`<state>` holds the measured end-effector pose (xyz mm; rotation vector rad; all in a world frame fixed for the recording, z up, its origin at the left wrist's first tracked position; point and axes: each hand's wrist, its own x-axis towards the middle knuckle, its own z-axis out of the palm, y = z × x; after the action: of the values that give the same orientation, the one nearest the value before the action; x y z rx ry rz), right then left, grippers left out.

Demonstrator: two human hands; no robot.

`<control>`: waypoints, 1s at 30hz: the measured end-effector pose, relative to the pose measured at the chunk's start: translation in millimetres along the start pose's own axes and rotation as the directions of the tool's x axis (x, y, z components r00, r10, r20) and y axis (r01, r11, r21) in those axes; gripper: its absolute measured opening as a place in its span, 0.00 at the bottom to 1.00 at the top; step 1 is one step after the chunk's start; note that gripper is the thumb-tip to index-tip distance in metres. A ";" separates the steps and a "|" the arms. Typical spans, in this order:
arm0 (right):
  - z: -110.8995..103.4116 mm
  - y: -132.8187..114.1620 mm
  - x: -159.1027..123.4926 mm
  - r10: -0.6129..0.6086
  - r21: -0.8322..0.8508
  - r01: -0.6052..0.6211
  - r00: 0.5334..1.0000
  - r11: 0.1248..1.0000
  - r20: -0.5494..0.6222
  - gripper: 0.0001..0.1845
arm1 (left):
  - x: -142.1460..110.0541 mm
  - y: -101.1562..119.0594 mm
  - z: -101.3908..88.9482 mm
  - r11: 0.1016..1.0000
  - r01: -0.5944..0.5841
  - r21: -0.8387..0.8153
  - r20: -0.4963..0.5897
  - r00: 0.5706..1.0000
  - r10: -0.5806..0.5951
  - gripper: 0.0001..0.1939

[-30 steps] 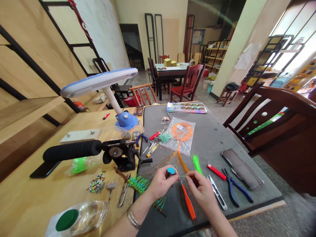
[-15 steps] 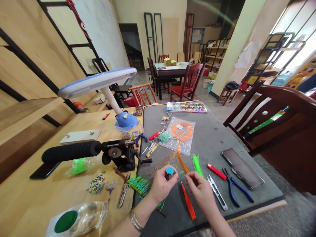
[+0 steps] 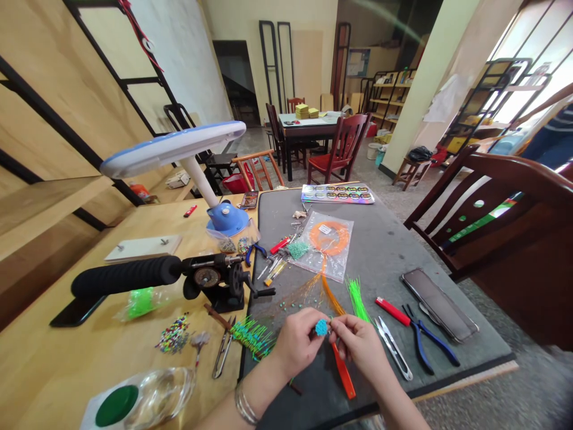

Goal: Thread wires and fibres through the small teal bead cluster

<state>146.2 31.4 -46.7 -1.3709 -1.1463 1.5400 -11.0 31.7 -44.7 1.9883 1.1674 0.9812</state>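
1. Wooden desk: a grey mat covers its right edge.
2. Left hand: curled in a grip.
3. Right hand: fingertips pinched; cannot tell on what.
4. Orange tool: lies toward the desk's near edge.
5. Blue cluster: in the left hand's grip, above the mat.

The left hand has turned and shifted right since 0.5 s ago, bringing the blue bead cluster lower, just beside the fingertips of the right hand. The gap between the 2 hands has nearly closed. At the far right, a co-worker's arm and more blue clothing have appeared.
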 end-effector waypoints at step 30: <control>8.8 4.2 2.2 -0.150 0.004 0.151 0.989 0.989 -0.003 0.17 | 3.4 -9.6 17.1 0.562 0.448 -0.695 0.148 0.854 -0.499 0.14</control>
<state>137.3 31.1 -51.2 -1.2536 -1.2153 1.4314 0.3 36.3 -60.4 0.9429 1.0460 0.9973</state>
